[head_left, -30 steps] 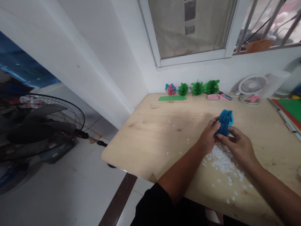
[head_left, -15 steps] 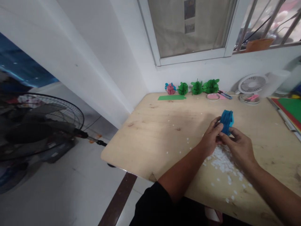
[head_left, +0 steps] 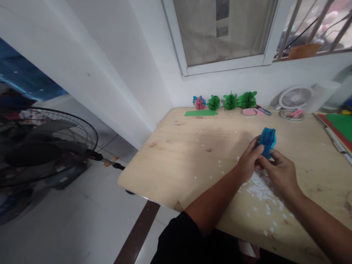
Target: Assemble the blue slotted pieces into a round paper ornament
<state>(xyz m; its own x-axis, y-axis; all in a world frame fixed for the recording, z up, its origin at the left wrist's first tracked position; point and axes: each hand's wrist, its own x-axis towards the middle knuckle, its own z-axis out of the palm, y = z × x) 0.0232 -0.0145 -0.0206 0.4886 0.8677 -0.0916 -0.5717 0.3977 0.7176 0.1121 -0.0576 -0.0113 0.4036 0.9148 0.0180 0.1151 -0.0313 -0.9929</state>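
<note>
A blue folded-paper piece [head_left: 266,142], made of several stacked layers, is held up above the table. My left hand [head_left: 249,159] is closed on its left side, thumb across the front. From the right, my right hand [head_left: 279,170] pinches its lower edge, with the fingertips of both hands close together. Some of the paper's lower part is hidden behind the fingers. Under the hands lies a scattered heap of small white paper bits [head_left: 261,189] on the wooden table [head_left: 165,157].
Along the wall stand a pink-and-blue paper figure [head_left: 199,103] and several green paper figures [head_left: 230,102]. A green paper strip [head_left: 200,113], tape roll [head_left: 249,112], cutter [head_left: 263,110], small white fan [head_left: 295,97] and coloured sheets [head_left: 339,124] lie around. A floor fan [head_left: 55,139] stands left.
The blue paper piece has shifted slightly right and spread a little wider in my hands. Both hands keep nearly the same grip.
</note>
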